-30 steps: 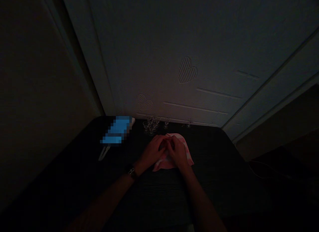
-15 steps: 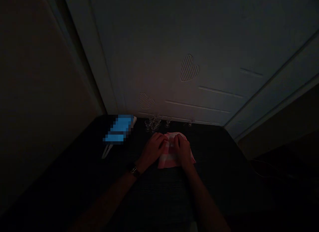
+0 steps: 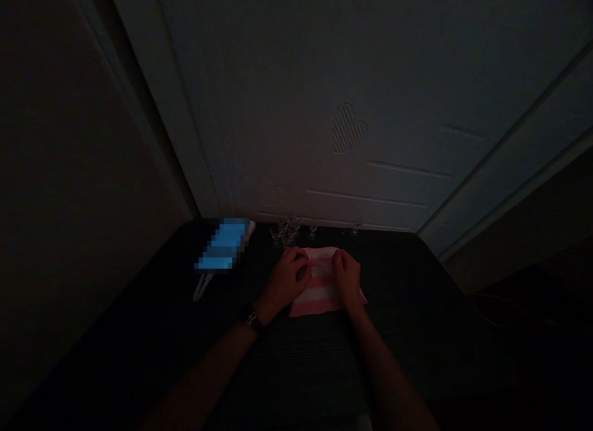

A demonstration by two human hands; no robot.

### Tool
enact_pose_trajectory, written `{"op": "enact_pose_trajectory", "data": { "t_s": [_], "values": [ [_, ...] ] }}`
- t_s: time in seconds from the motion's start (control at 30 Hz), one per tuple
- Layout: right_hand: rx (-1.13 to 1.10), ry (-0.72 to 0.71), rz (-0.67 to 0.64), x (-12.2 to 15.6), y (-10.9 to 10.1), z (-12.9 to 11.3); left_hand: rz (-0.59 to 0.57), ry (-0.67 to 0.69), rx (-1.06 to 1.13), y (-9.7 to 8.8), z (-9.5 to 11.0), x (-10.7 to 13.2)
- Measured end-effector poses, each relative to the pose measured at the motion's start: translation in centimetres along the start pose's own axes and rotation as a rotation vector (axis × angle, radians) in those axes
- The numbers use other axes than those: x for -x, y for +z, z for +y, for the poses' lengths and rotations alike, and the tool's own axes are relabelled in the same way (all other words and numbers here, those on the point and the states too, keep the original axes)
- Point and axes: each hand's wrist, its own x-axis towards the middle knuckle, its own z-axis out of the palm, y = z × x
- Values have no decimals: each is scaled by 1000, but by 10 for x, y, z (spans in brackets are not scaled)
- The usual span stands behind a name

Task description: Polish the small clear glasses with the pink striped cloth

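Bent fingers of both bare hands pinch a pink-and-white striped cloth [image 3: 315,293]: the left hand [image 3: 288,275] grips its far left part, thumb and fingers curled with a small dark gap between them, while the right hand [image 3: 347,276] is folded over its far right part. Stretched between the two grips, the cloth hangs or lies toward the near side, over a dark table with a fine grain [image 3: 306,369]; a dark wristwatch [image 3: 251,318] circles the left wrist. Farther off on the left, a white looped cord [image 3: 201,287] lies just beside a flat device with a pixelated blue screen [image 3: 225,242]. Beyond the cloth, near the far edge, stand a cluster of small clear stemmed glasses [image 3: 277,234], a single clear glass [image 3: 314,229] to their right and another small clear glass [image 3: 356,229] farther right; it is too dark to tell their contents. Farthest is a pale panel with embossed striped hearts [image 3: 349,129].
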Motion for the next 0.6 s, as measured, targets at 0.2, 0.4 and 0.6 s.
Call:
{"op": "enact_pose_trajectory", "data": {
  "t_s": [0.2,0.4,0.6],
  "values": [
    [19,-23,-51,0,-1,-1,31,-70,15,2,-2,-1],
    [-14,-4,-57,0,-2,-2,54,-78,10,-1,-3,-1],
    [-294,87,-52,-4,-3,8,34,-86,-94,-6,-2,-3]
  ]
}}
